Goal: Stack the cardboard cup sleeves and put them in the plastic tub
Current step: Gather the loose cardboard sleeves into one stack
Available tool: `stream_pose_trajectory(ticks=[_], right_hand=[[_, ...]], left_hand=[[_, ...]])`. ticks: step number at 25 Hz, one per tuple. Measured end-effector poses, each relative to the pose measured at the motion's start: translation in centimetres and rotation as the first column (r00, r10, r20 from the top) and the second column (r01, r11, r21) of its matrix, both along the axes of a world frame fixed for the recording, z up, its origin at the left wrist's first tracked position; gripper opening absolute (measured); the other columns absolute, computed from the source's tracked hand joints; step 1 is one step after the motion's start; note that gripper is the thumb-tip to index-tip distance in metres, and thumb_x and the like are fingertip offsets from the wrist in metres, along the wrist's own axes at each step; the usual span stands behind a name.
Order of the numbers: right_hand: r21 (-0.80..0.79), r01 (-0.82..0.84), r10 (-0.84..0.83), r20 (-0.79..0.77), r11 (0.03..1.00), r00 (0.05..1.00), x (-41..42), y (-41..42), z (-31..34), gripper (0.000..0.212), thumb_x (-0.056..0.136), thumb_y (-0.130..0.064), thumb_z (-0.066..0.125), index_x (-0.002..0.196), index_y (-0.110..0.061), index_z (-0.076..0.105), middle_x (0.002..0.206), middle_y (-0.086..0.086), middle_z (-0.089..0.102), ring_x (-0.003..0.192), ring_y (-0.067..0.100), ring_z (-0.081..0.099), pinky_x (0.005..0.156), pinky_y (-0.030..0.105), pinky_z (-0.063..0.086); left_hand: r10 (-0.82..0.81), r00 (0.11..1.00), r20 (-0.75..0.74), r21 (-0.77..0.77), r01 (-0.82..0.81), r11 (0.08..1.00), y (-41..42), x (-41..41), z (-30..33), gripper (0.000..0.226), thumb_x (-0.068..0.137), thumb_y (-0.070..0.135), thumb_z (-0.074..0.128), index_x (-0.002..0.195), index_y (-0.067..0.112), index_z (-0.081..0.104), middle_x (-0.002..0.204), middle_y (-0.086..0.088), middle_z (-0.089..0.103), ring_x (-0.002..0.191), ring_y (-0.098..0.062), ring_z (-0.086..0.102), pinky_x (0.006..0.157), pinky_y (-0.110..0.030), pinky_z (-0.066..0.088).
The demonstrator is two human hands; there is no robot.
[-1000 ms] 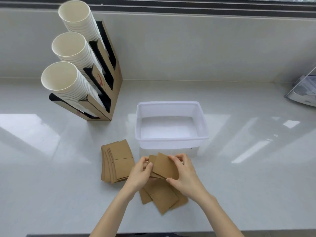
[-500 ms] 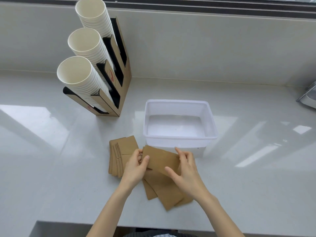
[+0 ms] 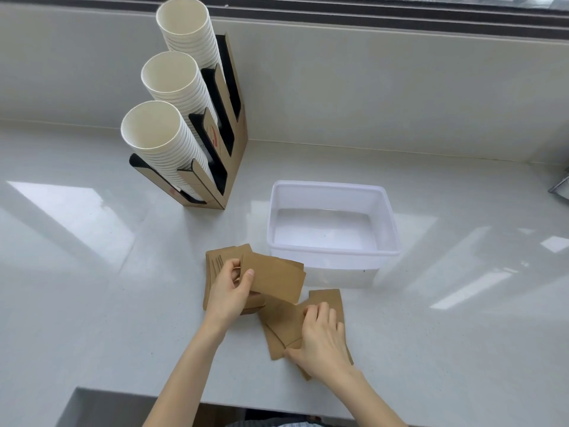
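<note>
Cardboard sleeves (image 3: 274,277) sit pinched in the left hand (image 3: 229,292), squared for stacking; the right hand (image 3: 320,337) presses flat on loose sleeves (image 3: 284,320), gathering them beside the empty tub (image 3: 332,192).

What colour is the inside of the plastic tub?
White, slightly translucent; the plastic tub shows nothing inside it in the head view.

so the brown cardboard sleeves (image 3: 274,277) are flat, a few bunched and lifted just in front of the tub, more fanned on the counter to the left (image 3: 212,266), a loose overlapping pile nearer (image 3: 283,318). plastic tub (image 3: 332,251) is translucent white, rectangular, upright, nothing inside
</note>
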State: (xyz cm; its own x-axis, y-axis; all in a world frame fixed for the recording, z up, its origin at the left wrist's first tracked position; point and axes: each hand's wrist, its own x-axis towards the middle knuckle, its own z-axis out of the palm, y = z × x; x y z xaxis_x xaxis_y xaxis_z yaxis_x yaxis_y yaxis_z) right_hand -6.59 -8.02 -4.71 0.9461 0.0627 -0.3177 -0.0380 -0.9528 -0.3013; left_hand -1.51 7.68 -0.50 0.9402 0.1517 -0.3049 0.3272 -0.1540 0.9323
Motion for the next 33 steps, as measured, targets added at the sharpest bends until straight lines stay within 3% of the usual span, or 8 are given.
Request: stream_pose_trajectory(ticks=[8, 15, 19, 22, 26, 33], right_hand=[[0.210, 0.015, -0.005, -0.052, 0.978, 0.999, 0.9, -2.3, 1.1, 0.060, 0.073, -0.022, 0.061, 0.126, -0.020, 0.033, 0.126, 0.003, 0.031, 0.113, 0.025, 0.034, 0.091, 0.030, 0.032], [0.376, -0.127, 0.179, -0.106, 0.918, 0.978, 1.5, -5.4, 3.9, 0.063, 0.072, -0.021, 0.063, 0.128, -0.026, 0.035, 0.122, -0.006, 0.034, 0.115, 0.014, 0.034, 0.097, 0.025, 0.031], [0.383, -0.156, 0.211, -0.106, 0.911, 0.972, 2.1, -5.9, 4.7, 0.063, 0.073, -0.020, 0.063, 0.129, -0.025, 0.035, 0.118, -0.009, 0.033, 0.111, 0.010, 0.032, 0.097, 0.023, 0.029], [0.399, -0.143, 0.189, -0.079, 0.906, 0.979, 2.2, -6.0, 4.8, 0.063, 0.073, -0.021, 0.063, 0.129, -0.026, 0.035, 0.118, -0.008, 0.033, 0.114, 0.010, 0.033, 0.100, 0.025, 0.030], [0.422, -0.122, 0.119, 0.033, 0.898, 0.992, 3.0, -5.9, 4.9, 0.062, 0.073, -0.024, 0.063, 0.129, -0.026, 0.036, 0.116, -0.010, 0.031, 0.117, 0.012, 0.034, 0.104, 0.032, 0.034], [0.309, -0.213, 0.159, 0.193, 0.927, 0.968, 4.5, -4.2, 4.4, 0.065, 0.072, -0.026, 0.064, 0.131, -0.027, 0.036, 0.124, -0.006, 0.033, 0.110, 0.013, 0.032, 0.099, 0.027, 0.027]], left_hand=[[0.027, 0.999, 0.019, -0.004, -0.027, 1.000, 0.3, 0.4, -0.3, 0.011, 0.090, 0.016, 0.048, 0.100, 0.019, 0.049, 0.111, -0.009, 0.064, 0.096, -0.021, 0.062, 0.086, -0.042, 0.053], [0.011, 1.000, -0.002, 0.004, -0.011, 1.000, -0.1, 0.2, -0.6, 0.014, 0.091, 0.018, 0.045, 0.105, 0.016, 0.048, 0.105, -0.007, 0.068, 0.099, -0.026, 0.063, 0.093, -0.048, 0.049], [0.033, 0.999, 0.010, -0.024, -0.033, 0.999, -0.3, 0.1, -0.5, 0.018, 0.092, 0.016, 0.042, 0.109, 0.013, 0.044, 0.090, -0.002, 0.069, 0.096, -0.030, 0.065, 0.084, -0.037, 0.051], [0.042, 0.999, 0.008, -0.001, -0.042, 0.999, -0.4, 0.0, -0.5, 0.020, 0.092, 0.017, 0.042, 0.112, 0.012, 0.042, 0.092, -0.004, 0.068, 0.095, -0.028, 0.064, 0.088, -0.039, 0.050], [-0.056, 0.998, -0.027, -0.020, 0.055, 0.998, -1.2, -0.7, -0.7, 0.014, 0.093, 0.014, 0.041, 0.106, 0.017, 0.042, 0.087, 0.003, 0.067, 0.085, -0.011, 0.063, 0.065, -0.022, 0.055], [-0.175, 0.984, -0.040, -0.049, 0.173, 0.984, -3.2, -1.3, 0.0, 0.015, 0.095, 0.016, 0.035, 0.106, 0.012, 0.044, 0.084, 0.002, 0.065, 0.073, -0.003, 0.064, 0.053, -0.010, 0.050]])
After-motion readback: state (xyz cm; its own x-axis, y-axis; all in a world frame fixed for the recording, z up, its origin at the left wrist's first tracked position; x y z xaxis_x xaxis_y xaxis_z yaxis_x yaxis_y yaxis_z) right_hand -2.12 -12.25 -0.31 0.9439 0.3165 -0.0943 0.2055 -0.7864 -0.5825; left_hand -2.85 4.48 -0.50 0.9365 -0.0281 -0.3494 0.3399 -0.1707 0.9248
